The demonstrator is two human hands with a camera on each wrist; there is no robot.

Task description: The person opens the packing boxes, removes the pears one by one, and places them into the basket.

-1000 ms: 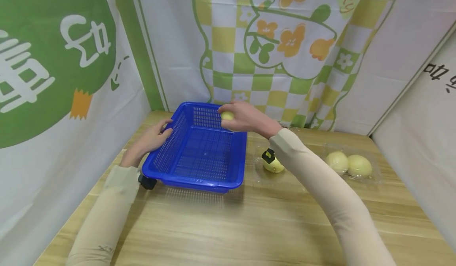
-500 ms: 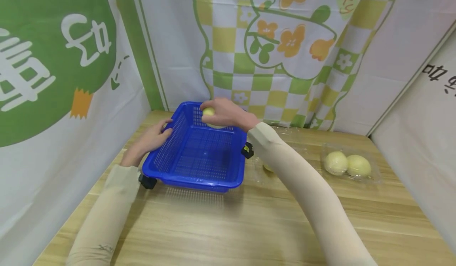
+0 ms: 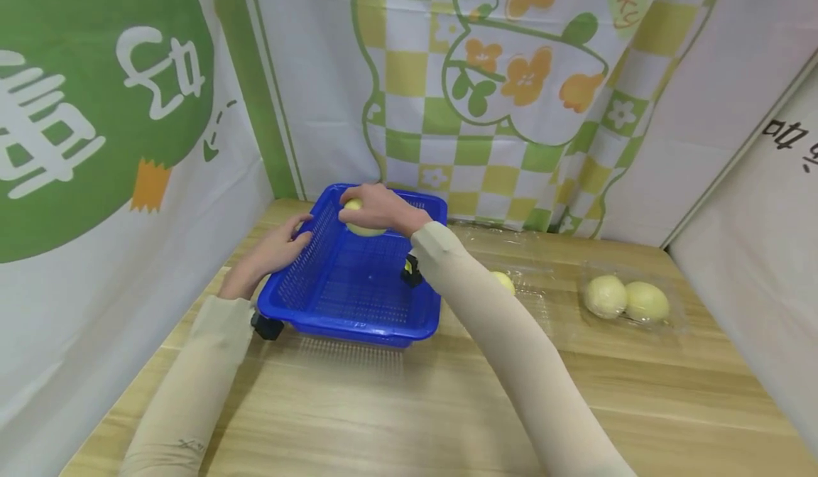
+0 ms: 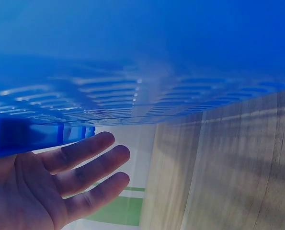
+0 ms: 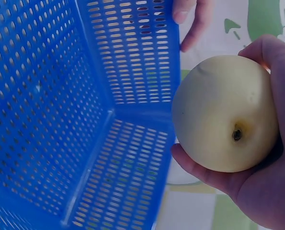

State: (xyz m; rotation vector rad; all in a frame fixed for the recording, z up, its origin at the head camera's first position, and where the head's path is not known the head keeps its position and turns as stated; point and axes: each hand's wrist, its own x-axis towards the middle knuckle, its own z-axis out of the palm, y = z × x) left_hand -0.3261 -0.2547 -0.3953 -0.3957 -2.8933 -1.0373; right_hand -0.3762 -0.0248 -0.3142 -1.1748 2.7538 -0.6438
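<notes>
A pale yellow pear (image 5: 223, 115) is held in my right hand (image 3: 381, 207), with fingers and thumb curled round its sides. In the head view it hangs over the back part of the blue plastic basket (image 3: 367, 331). The right wrist view shows the pear's dark dimple facing the camera and the slotted basket walls beside it. At the basket's left rim is my left hand (image 3: 276, 247). Its fingers (image 4: 99, 152) lie spread and fairly straight along the outside, just under the rim.
To the right of the basket, another pear (image 3: 503, 282) sits in a clear plastic tray (image 3: 537, 267), partly hidden by the right sleeve. Two more pears (image 3: 606, 297) lie in a clear pack farther right. Printed cloth (image 3: 422, 118) hangs round the wooden table (image 3: 358, 420).
My right hand has carried the pear leftward, from the basket's back right corner to over its back left part. The left hand stays at the rim.
</notes>
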